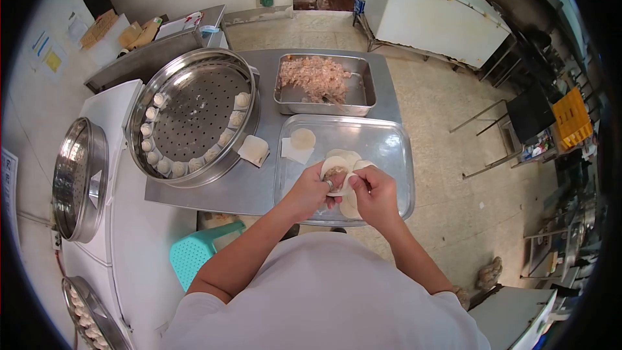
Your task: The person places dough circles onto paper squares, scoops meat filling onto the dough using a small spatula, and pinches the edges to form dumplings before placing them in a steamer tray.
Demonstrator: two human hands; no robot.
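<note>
Over the metal tray, my left hand cups a round dough wrapper with meat filling in its middle. The thumb and fingers of my right hand pinch the wrapper's right edge. More pale dough wrappers lie on the tray, partly hidden by my hands. Left of them, a single round wrapper rests on a square of white paper. A stack of paper squares sits between the tray and the steamer.
A perforated steamer at left holds several filled dumplings along its wall. Behind the tray is a pan of minced filling. Two other steamers stand further left, near a green stool.
</note>
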